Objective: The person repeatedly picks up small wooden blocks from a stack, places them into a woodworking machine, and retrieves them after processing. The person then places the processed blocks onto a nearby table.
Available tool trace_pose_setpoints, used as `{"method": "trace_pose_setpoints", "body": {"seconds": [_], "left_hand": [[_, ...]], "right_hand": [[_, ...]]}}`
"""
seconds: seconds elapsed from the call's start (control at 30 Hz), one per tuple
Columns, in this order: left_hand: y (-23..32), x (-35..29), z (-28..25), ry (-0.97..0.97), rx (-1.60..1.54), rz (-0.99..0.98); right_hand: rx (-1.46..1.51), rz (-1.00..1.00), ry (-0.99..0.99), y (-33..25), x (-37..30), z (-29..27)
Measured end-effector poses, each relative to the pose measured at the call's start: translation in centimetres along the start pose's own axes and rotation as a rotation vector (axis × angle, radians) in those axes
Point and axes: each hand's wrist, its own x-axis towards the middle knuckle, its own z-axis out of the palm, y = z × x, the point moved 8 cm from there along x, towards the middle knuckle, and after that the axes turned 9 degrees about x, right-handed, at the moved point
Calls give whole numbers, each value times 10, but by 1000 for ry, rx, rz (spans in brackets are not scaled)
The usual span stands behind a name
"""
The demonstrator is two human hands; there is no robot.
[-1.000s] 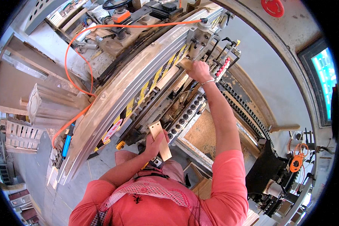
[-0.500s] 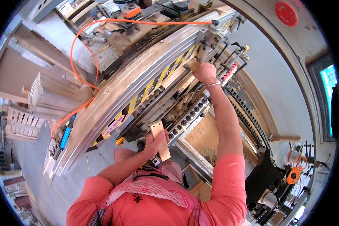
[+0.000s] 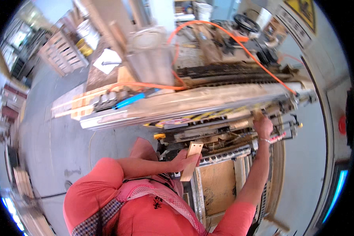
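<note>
My left hand [image 3: 180, 161] is closed round a short flat wooden board [image 3: 190, 165] in front of my body. Two small dark holes show near the board's upper end. With the arm stretched out to the right, my right hand [image 3: 264, 126] is closed on a pale wooden piece [image 3: 258, 115] at the woodworking machine [image 3: 228, 137]. Most of that piece is hidden behind the fingers, and motion smears it. Just beyond it runs a yellow and black striped strip [image 3: 224, 112] along the machine's beam.
A long wood-topped beam [image 3: 208, 95] spans the machine, with an orange hose [image 3: 240, 42] looping over it. A blue tool handle [image 3: 130, 100] lies at its left end. Below the right forearm sits a framed wooden panel [image 3: 218, 185]. At far left stands a slatted crate [image 3: 63, 52].
My view has swung left, so the machine appears more level and farther right. Both hands keep hold of their wooden pieces.
</note>
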Motion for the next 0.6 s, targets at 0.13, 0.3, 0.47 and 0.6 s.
{"method": "trace_pose_setpoints", "body": {"seconds": [0.13,0.3,0.47,0.6], "left_hand": [[21,-52,-36,93,-119,18],[49,-130,-127,414,-105,21],[76,-190,-273,1035,184,22],[112,-190,-397,1218,680,96]], "right_hand": [[38,-73,109,-5,-2,-6],[46,5,91,1,-1,-1],[55,-97,220,-22,-20,-11],[109,-145,334,-46,-69,-15]]}}
